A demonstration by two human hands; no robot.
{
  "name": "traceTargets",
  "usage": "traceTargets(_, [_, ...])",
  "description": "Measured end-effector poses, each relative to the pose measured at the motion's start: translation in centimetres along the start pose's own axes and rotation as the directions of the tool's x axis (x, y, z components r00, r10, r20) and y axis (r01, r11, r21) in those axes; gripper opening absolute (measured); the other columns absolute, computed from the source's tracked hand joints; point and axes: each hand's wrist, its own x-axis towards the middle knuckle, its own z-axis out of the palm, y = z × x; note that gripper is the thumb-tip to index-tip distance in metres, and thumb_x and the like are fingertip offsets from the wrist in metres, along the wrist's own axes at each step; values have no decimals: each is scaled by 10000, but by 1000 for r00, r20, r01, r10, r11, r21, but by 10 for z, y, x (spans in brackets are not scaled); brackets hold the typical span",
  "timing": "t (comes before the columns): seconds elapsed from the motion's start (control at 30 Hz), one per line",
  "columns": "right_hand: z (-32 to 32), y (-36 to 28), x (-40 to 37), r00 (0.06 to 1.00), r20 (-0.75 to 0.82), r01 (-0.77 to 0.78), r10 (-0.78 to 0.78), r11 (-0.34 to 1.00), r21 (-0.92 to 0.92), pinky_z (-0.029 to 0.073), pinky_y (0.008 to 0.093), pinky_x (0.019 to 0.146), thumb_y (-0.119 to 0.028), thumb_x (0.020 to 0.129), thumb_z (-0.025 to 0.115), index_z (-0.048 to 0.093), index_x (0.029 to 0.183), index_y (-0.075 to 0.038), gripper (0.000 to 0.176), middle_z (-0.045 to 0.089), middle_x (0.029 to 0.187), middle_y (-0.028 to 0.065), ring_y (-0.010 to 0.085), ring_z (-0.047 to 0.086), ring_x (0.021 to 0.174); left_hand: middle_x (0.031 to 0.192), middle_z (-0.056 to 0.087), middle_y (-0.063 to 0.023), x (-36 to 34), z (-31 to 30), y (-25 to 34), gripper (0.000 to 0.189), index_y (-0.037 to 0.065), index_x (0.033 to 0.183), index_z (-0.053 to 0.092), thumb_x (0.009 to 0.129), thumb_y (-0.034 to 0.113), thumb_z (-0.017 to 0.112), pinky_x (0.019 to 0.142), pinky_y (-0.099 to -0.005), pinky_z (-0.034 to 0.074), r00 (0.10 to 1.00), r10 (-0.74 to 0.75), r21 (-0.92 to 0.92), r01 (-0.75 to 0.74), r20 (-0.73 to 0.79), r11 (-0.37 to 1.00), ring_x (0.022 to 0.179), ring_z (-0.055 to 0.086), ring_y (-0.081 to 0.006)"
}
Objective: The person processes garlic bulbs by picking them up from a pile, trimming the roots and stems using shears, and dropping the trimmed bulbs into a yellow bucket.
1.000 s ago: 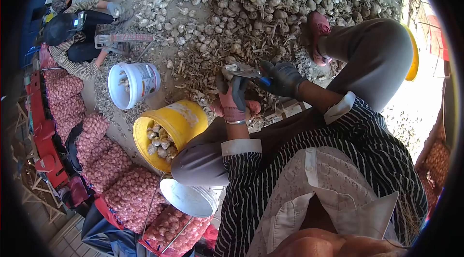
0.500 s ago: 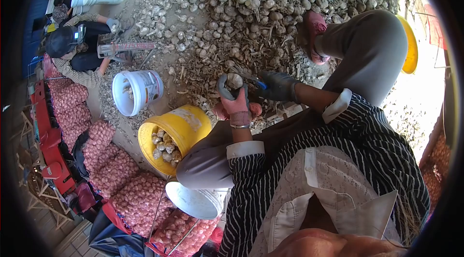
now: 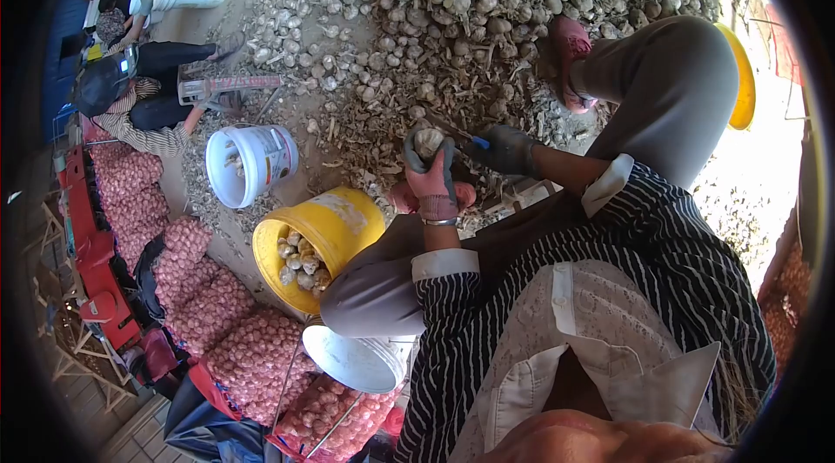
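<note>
**A:** Layout, please, largest item first.

**B:** The garlic heap (image 3: 487, 19) covers the ground ahead of the seated person. A yellow bucket (image 3: 344, 215), part-filled with bulbs, stands beside the left knee. A white bucket (image 3: 274, 150) stands just beyond it.

**A:** And the hands?

**B:** The left hand (image 3: 432, 174) wears a pink-and-grey glove and is held up between the knees and the heap. Its fingers are curled tight round one garlic bulb (image 3: 428, 141), which shows above the fingertips. The right hand (image 3: 506, 150), in a dark glove, is just beside it. Its fingers are wrapped shut on the blue handle of a cutter (image 3: 454, 129), and the tip reaches the bulb. Whether the blades are parted, I cannot tell.

**A:** Step in hand?

**B:** Trimming, by my reading: the bulb is presented to the blade.

**A:** Requirement for the next move?

**B:** A steady left grip, fingertips kept off the cutting line, and a cut close to the bulb. Release over the yellow bucket would likely follow.
</note>
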Motion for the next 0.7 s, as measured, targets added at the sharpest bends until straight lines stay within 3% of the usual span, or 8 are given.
traceTargets(0.07, [5,14,2,998,-67,-6,23,968,251,484,439,738,-396,829,611,596,936,-65,348,645,817,196,356,640,815,1114,591,-95,5,-7,3,542,41,1286,471,784,-74,640,775,-301,538,972,-193,-265,153,-133,952,931,613,-202])
traceTargets(0.13, [-8,-6,-11,994,-110,9,-3,998,57,481,451,730,-382,831,605,589,961,-69,339,644,807,191,359,638,802,1079,616,-99,7,-21,-1,562,76,1289,480,772,-46,665,748,-286,540,969,-197,-201,165,-149,966,907,632,-218])
traceTargets(0.2, [-30,-36,-28,987,-155,10,-33,989,-145,479,464,722,-367,832,600,582,986,-73,333,643,798,186,361,636,790,1112,576,-95,5,-18,5,566,19,1249,488,728,-52,699,782,-309,523,989,1,160,23,-150,987,967,588,-195])
traceTargets(0.23, [-39,-53,-37,976,-174,78,-131,957,-281,474,477,702,-366,825,597,564,1032,-69,363,640,785,179,365,633,773,1112,576,-95,3,-15,10,566,19,1249,488,728,-52,699,782,-309,523,988,2,154,22,-153,988,967,588,-195])
traceTargets(0.3, [-40,-59,-42,957,-176,141,-231,898,-416,470,490,683,-364,819,594,546,1079,-66,399,637,773,173,368,630,756,1145,577,-103,-2,-11,17,611,11,1230,503,676,-5,761,871,-331,489,986,87,636,25,-144,772,997,583,-209])
traceTargets(0.4, [-32,-50,-39,861,-265,218,-435,785,-580,464,490,642,-366,799,602,505,1148,-55,477,632,758,165,373,625,717,1151,583,-104,3,-17,-14,631,14,1198,526,629,32,800,919,-333,457,979,172,473,-101,-107,875,1007,581,-203])
traceTargets(0.63, [-30,-43,-43,960,-115,133,-255,779,-613,479,461,650,-383,825,581,574,1062,-64,397,643,790,159,343,636,729,1133,603,-108,-13,-12,9,595,-1,1196,538,659,54,788,916,-315,460,999,16,578,17,-52,816,1037,584,-193])
traceTargets(0.7, [-33,-36,-37,980,-57,123,-190,808,-576,484,451,661,-391,835,571,605,1017,-72,369,649,808,155,333,642,749,1142,597,-103,-14,-14,3,554,-10,1191,536,686,35,760,915,-311,461,995,-38,537,-16,89,844,1037,581,-182])
